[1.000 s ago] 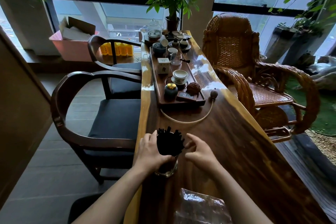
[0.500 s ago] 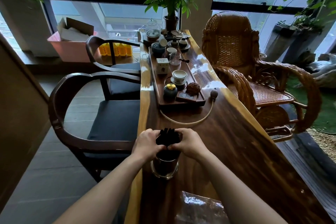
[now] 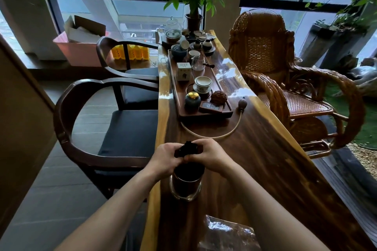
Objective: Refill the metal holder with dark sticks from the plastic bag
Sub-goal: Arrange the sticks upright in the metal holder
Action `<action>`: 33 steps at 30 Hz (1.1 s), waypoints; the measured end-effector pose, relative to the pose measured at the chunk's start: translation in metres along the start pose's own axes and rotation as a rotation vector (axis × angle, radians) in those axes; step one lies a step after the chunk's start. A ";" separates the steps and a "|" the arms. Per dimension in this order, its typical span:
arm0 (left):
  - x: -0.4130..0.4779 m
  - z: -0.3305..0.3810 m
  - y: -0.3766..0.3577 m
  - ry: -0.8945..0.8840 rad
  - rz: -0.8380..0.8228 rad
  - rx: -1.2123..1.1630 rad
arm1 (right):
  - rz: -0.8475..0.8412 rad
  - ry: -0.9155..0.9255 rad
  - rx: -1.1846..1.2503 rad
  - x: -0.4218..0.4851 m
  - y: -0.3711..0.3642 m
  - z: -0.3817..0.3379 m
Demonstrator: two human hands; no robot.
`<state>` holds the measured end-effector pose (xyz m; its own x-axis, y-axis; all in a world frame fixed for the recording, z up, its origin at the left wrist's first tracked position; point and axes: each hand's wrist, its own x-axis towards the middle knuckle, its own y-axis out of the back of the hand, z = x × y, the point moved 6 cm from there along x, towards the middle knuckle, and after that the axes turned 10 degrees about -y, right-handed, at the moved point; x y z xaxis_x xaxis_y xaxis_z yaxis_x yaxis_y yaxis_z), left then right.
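Note:
A round metal holder [image 3: 186, 184] stands on the long wooden table [image 3: 265, 159] near its left edge. A bundle of dark sticks [image 3: 188, 147] rises out of it. My left hand [image 3: 166, 159] and my right hand [image 3: 210, 154] both grip the bundle's top from either side, fingers curled round it and squeezing it together. Only the stick tips show between my hands. The clear plastic bag [image 3: 226, 234] lies crumpled on the table near me, under my right forearm.
A wooden tea tray [image 3: 204, 112] with cups, a jar and a box lies further along the table, with a pale hose [image 3: 214, 136] curling in front of it. Dark armchairs [image 3: 85, 128] stand left, a wicker chair [image 3: 285, 87] right.
My hands closed in from loosely cupping the spread sticks to gripping the bundle tightly together. The stick tips now show less above my fingers.

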<state>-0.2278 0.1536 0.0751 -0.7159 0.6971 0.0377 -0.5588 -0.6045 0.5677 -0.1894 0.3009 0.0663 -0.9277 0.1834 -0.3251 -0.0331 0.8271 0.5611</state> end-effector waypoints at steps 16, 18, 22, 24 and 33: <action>-0.031 -0.027 0.011 0.204 0.265 0.142 | 0.139 -0.136 -0.092 -0.017 0.004 0.022; -0.031 -0.024 0.009 0.197 0.295 0.134 | 0.146 -0.141 -0.096 -0.017 0.003 0.024; -0.023 -0.018 0.004 0.156 0.272 0.141 | 0.158 -0.151 -0.072 -0.011 0.003 0.021; -0.020 -0.018 0.003 0.147 0.269 0.149 | 0.160 -0.180 -0.031 -0.007 0.004 0.023; -0.017 -0.021 -0.001 0.126 0.273 0.177 | 0.284 -0.103 -0.092 -0.014 0.008 0.011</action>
<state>-0.2242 0.1342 0.0570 -0.8810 0.4595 0.1126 -0.2663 -0.6784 0.6848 -0.1724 0.3109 0.0671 -0.8620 0.4575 -0.2184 0.1843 0.6841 0.7058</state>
